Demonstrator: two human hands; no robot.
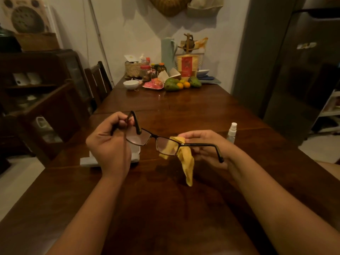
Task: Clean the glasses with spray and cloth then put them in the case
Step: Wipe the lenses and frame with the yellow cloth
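Note:
Dark-framed glasses [153, 138] hang in the air above the wooden table [184, 111], temples unfolded. My left hand [108, 142] grips the left temple and the frame's left end. My right hand [204, 144] pinches a yellow cloth [185, 162] around the right lens, near the hinge; the cloth's tail hangs down below the frame. A small clear spray bottle [232, 132] with a white cap stands upright on the table just right of my right hand. A pale glasses case [135, 154] lies on the table under my left hand, mostly hidden by it.
At the table's far end stand a white bowl [131, 84], a woven basket [134, 69], jars, a pale jug [168, 52] and fruit [181, 83]. A wooden chair [98, 80] is at the left side, a cabinet [36, 100] beyond it. A fridge [301, 67] stands at right.

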